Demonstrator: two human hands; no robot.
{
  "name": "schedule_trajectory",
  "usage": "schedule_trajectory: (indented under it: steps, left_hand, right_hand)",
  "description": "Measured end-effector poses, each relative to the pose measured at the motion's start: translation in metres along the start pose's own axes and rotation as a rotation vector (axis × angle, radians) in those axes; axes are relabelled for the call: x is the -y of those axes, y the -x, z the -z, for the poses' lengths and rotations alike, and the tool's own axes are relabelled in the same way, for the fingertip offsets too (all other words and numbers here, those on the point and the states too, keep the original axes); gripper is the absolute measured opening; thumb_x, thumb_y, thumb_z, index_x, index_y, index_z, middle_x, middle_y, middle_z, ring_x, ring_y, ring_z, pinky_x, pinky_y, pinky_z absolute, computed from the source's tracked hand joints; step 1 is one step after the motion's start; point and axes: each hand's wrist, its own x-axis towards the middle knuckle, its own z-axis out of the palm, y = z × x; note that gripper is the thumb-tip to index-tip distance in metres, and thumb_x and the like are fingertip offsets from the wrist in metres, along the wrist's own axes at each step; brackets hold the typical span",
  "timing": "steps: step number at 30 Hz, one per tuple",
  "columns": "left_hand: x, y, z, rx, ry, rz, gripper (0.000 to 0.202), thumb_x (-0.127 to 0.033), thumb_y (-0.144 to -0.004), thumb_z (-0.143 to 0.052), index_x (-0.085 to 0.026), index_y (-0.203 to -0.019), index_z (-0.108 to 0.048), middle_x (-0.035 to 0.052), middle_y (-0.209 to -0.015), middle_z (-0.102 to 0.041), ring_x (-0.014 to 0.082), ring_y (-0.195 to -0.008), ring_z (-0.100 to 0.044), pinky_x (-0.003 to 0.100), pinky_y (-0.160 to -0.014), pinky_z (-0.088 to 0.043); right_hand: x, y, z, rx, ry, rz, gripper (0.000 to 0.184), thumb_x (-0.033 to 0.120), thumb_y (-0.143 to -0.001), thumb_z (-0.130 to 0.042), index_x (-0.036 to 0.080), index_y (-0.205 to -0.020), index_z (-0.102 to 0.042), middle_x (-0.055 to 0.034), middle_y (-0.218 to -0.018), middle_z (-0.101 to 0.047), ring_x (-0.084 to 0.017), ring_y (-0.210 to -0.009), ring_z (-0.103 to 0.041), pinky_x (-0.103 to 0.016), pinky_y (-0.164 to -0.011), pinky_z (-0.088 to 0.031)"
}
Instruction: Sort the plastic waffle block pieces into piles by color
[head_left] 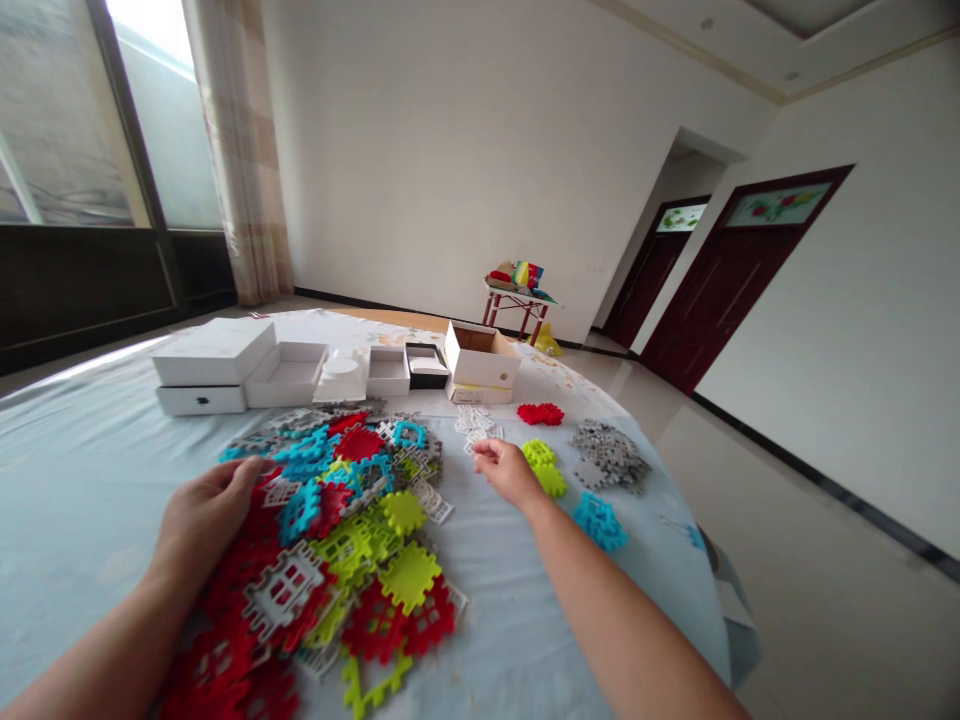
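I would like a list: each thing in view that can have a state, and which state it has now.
Left hand: curled at the mixed pile; grip unclear
Right hand: curled beside the white pieces; grip unclear
mixed pile: loose, colours jumbled
right-side grey pieces: heaped
tall white box: open
wide shallow box: open
large white box: stacked on the logo box
nearer door: shut
curtain: gathered aside

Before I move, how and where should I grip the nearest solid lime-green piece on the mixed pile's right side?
Probably pinch the lime-green piece by its toothed right edge, coming from the right with the right hand: that edge faces the tablecloth, and nothing seems to lie over it.
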Motion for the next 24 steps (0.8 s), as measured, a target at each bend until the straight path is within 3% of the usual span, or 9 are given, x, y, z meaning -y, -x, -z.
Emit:
schedule_trajectory:
  steps: [4, 10, 18, 24]
  left_hand:
    - [0.0, 0.002, 0.001, 0.017, 0.006, 0.018, 0.043, -0.049, -0.069, -0.047, -0.018, -0.093, -0.066, 0.0, -0.065, -0.066, 0.0162, -0.061, -0.057, 0.022, -0.054, -0.04]
    - [0.001, 0.003, 0.001, 0.037, 0.029, 0.048, 0.045, -0.049, -0.069, -0.047, -0.018, -0.095, -0.066, 0.0017, -0.065, -0.066, 0.017, -0.061, -0.057, 0.023, -0.053, -0.041]
    - [0.003, 0.001, 0.001, 0.043, 0.011, 0.05, 0.043, -0.049, -0.07, -0.046, -0.02, -0.096, -0.065, 0.0017, -0.071, -0.066, 0.0173, -0.065, -0.058, 0.022, -0.054, -0.041]
    - [0.004, 0.0, 0.0, 0.054, 0.007, 0.072, 0.047, -0.051, -0.07, -0.046, -0.019, -0.099, -0.064, 0.0003, -0.063, -0.066, 0.0172, -0.063, -0.058, 0.022, -0.053, -0.041]
  right_hand:
    - [0.013, 0.029, -0.01, 0.095, 0.146, 0.112, 0.022, 0.027, -0.074, -0.056, 0.017, -0.092, -0.064, -0.003, -0.078, -0.065, -0.014, -0.069, -0.06, -0.026, -0.068, -0.048]
    - [0.023, 0.047, -0.023, 0.111, 0.363, 0.148, 0.027, 0.037, -0.068, -0.065, 0.018, -0.088, -0.065, -0.0049, -0.084, -0.06, -0.015, -0.075, -0.057, -0.026, -0.073, -0.045]
    - [0.029, 0.054, -0.025, 0.155, 0.33, 0.134, 0.012, 0.026, -0.068, -0.066, 0.019, -0.076, -0.062, -0.0016, -0.08, -0.057, -0.013, -0.073, -0.056, -0.023, -0.07, -0.044]
    - [0.03, 0.055, -0.031, 0.118, 0.38, 0.142, 0.031, 0.039, -0.067, -0.066, 0.019, -0.09, -0.06, -0.0032, -0.087, -0.056, -0.015, -0.08, -0.056, -0.026, -0.074, -0.043]
